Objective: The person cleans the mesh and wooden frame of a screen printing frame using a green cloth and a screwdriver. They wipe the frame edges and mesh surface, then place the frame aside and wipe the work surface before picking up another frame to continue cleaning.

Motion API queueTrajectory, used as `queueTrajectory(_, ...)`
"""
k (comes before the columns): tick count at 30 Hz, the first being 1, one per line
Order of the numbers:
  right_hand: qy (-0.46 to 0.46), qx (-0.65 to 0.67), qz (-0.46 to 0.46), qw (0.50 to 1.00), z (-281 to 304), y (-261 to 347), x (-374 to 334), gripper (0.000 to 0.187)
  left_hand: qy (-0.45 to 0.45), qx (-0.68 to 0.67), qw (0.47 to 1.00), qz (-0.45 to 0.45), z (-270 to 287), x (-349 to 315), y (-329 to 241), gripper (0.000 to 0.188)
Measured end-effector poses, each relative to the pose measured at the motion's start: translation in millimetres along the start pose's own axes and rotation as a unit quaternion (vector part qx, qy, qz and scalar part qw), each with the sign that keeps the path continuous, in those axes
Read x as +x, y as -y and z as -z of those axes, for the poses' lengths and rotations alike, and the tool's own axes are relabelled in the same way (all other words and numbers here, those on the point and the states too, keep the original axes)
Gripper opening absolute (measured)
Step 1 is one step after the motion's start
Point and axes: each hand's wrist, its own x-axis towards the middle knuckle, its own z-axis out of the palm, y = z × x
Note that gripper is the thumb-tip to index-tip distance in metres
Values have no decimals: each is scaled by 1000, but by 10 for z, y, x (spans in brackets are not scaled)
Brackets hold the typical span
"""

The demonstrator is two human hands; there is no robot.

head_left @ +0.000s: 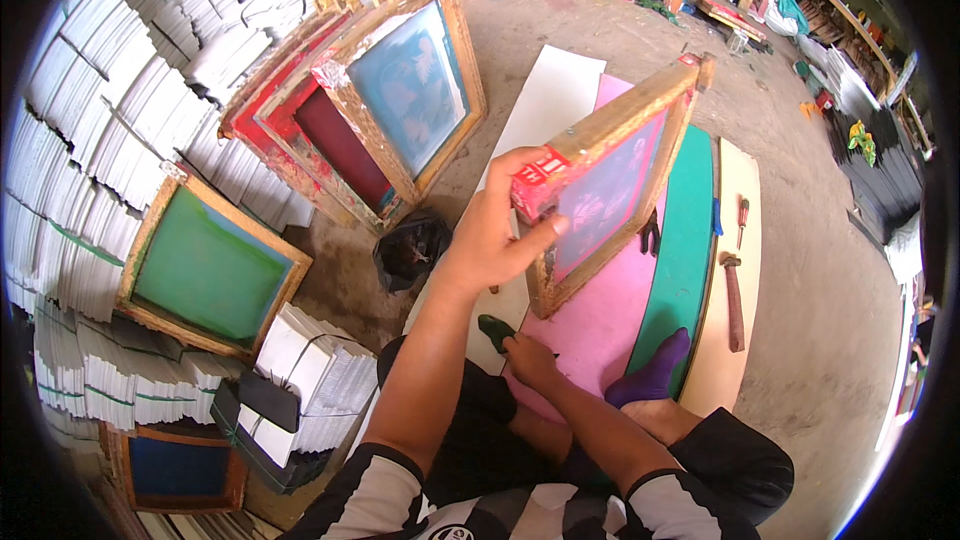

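My left hand [500,230] grips the near corner of a wooden screen-printing frame [607,140], its fingers over the top bar and its thumb against the side. The frame stands tilted on edge, with pinkish-violet mesh showing a pale pattern and a red label at the held corner. Below it, my right hand [530,360] is closed low over the boards, fingers curled at the end of a small dark green thing [494,331] whose kind I cannot make out. Black-handled pliers [652,232] lie just beyond the frame's edge.
White, pink, green [683,210] and cream boards lie beneath me, with a hammer [733,300] and screwdriver [743,222] at right. More screen frames [415,90] lean at left beside bundled white stacks [90,70]. A black bag [411,248] sits near my left forearm.
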Motion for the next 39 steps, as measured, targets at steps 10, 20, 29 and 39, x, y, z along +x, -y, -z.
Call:
queueTrajectory(10, -156, 210, -58, 964, 715, -238, -471, 22, 78, 44, 989, 113, 127, -61, -327, 87)
queueTrajectory(20, -221, 354, -105, 903, 1206, -379, -521, 23, 40, 43, 993, 104, -46, -77, -318, 89)
queueTrajectory(29, -248, 315, -158, 902, 992, -721, -623, 19, 37, 36, 995, 90, 8, -97, -284, 94)
queueTrajectory(39, -273, 405, -139, 861, 1253, -510, -551, 19, 29, 38, 996, 82, 23, -101, -229, 100)
